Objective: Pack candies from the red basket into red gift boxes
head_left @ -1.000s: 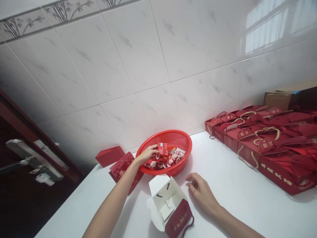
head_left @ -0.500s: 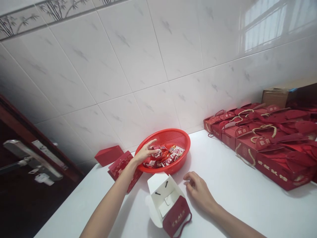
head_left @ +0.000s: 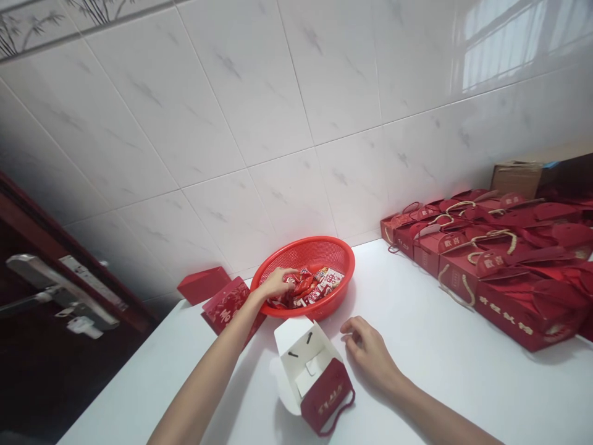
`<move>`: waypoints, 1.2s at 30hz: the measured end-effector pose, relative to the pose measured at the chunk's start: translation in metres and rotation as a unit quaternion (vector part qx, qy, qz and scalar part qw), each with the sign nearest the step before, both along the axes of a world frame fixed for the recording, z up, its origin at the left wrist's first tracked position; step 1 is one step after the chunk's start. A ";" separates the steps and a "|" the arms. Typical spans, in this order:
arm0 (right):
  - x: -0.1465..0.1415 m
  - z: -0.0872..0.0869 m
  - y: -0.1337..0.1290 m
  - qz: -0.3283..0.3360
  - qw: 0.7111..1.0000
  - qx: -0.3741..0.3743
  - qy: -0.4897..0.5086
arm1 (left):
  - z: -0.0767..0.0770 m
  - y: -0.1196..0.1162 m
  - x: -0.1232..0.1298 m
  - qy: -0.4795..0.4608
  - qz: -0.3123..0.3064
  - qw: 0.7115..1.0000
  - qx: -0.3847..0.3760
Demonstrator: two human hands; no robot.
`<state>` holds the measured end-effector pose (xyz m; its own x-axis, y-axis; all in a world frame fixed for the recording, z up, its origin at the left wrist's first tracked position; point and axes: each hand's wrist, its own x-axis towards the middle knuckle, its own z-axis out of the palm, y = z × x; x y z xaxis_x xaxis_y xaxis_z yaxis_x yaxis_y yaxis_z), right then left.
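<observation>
A red plastic basket stands against the tiled wall with several wrapped sweets inside. My left hand reaches over its left rim, fingers bent down onto the sweets; whether anything is gripped is hidden. In front of the basket sits a small red gift box with its white flaps raised, a red cord hanging at its front and a white inside. My right hand rests on the table just right of this box, fingers loosely curled and apart, holding nothing.
Many red gift boxes with cord handles crowd the right side of the white table, a brown carton behind them. Left of the basket lie a red box and a patterned red packet. A dark door with a handle is at far left.
My left hand has lowered onto the sweets, and its spread fingers have bent. The right hand stays beside the open box. The view has shifted slightly.
</observation>
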<state>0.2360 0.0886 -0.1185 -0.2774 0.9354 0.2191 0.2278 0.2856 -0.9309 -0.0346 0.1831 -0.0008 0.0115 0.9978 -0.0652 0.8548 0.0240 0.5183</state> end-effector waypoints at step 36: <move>0.011 0.036 0.001 0.061 0.923 -0.185 0.331 | 0.011 0.019 0.046 0.066 -0.108 0.988 -0.084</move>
